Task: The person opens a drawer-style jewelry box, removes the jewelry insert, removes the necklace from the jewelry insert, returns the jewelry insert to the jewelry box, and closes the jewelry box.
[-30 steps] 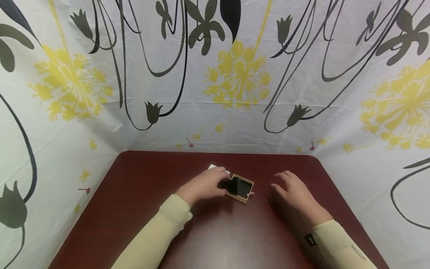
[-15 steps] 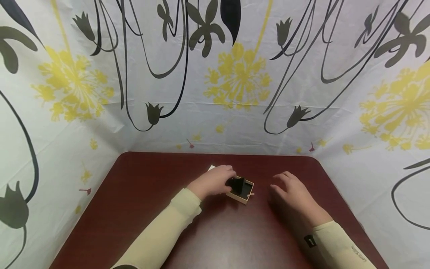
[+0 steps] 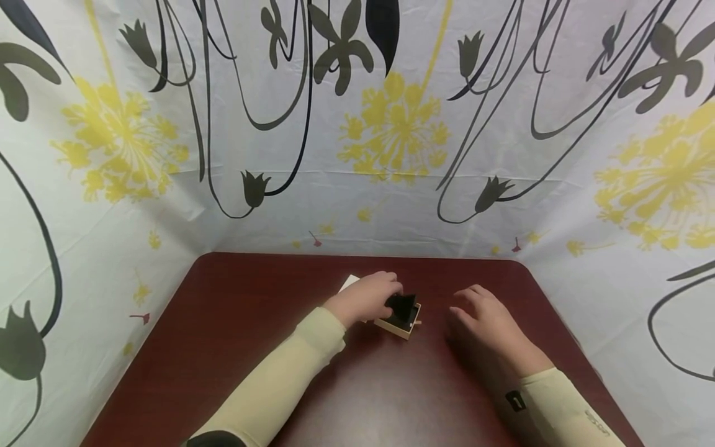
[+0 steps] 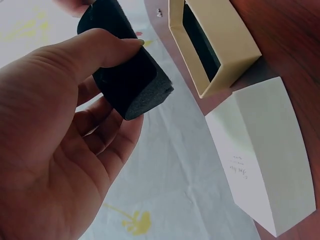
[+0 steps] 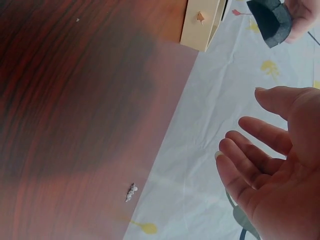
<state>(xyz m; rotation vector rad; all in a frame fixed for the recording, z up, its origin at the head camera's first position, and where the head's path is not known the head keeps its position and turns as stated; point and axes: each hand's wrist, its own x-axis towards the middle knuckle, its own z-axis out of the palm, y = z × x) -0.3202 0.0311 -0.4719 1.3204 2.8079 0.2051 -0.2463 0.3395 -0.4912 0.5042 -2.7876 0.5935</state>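
My left hand point(image 3: 365, 299) pinches a black foam pad point(image 4: 131, 82) between thumb and fingers, above the small cream box point(image 3: 393, 328). In the left wrist view the pad is curved and lifted clear of the box. The box is open, with a dark inside. Next to it lies a white box sleeve point(image 4: 272, 155) with small writing, partly hidden by my left hand in the head view. My right hand point(image 3: 494, 326) hovers to the right of the box, fingers loosely bent, holding nothing.
A small silvery, sparkly piece point(image 5: 131, 192) lies on the dark red table point(image 3: 357, 397), near its edge in the right wrist view; its kind is unclear. A copper-coloured tab point(image 5: 201, 17) sticks out of the box's end. A patterned white cloth point(image 3: 402, 211) hangs around the table.
My left hand has moved right and slightly up, tilting the black foam pad up out of the box. More of the white sleeve shows now. The right hand has stayed put.
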